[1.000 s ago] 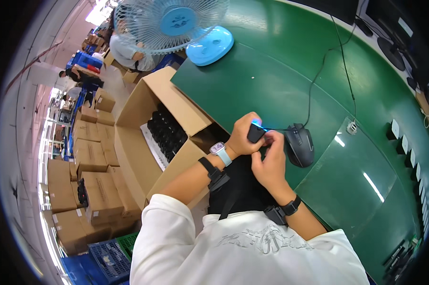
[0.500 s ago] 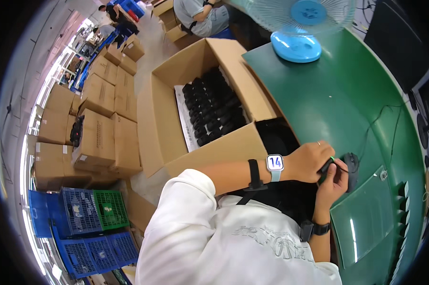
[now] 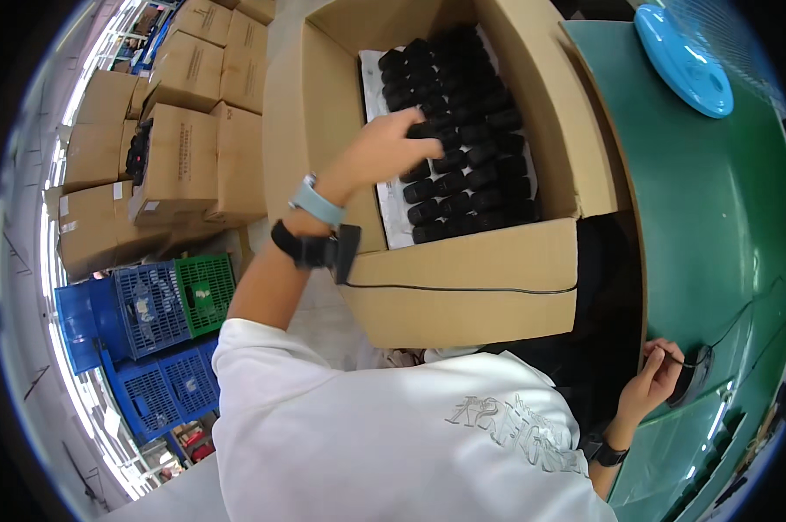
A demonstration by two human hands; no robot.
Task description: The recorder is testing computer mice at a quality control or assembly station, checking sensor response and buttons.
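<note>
A large open cardboard box (image 3: 462,300) holds several rows of small black rounded devices (image 3: 484,178) on a white sheet. My left hand (image 3: 388,152) reaches into it, slightly blurred, with fingers and thumb closed around one black device (image 3: 422,130) at the left of the rows. That device's kind is not plain. My right hand (image 3: 654,383) stays by the green table's near edge, fingertips pinched on a thin black cable (image 3: 676,358). Just right of those fingers lies a dark computer mouse (image 3: 693,378).
The green table (image 3: 671,200) runs along the right, with a blue fan base (image 3: 684,61) at its far end. Stacked cardboard cartons (image 3: 180,161) stand at the left, above blue crates (image 3: 149,304) and a green crate (image 3: 206,296). A black cord (image 3: 462,289) crosses the box's near flap.
My left hand has left the small black device's spot beside my right hand and moved left into the box. The view has turned, and my right hand stays at the table.
</note>
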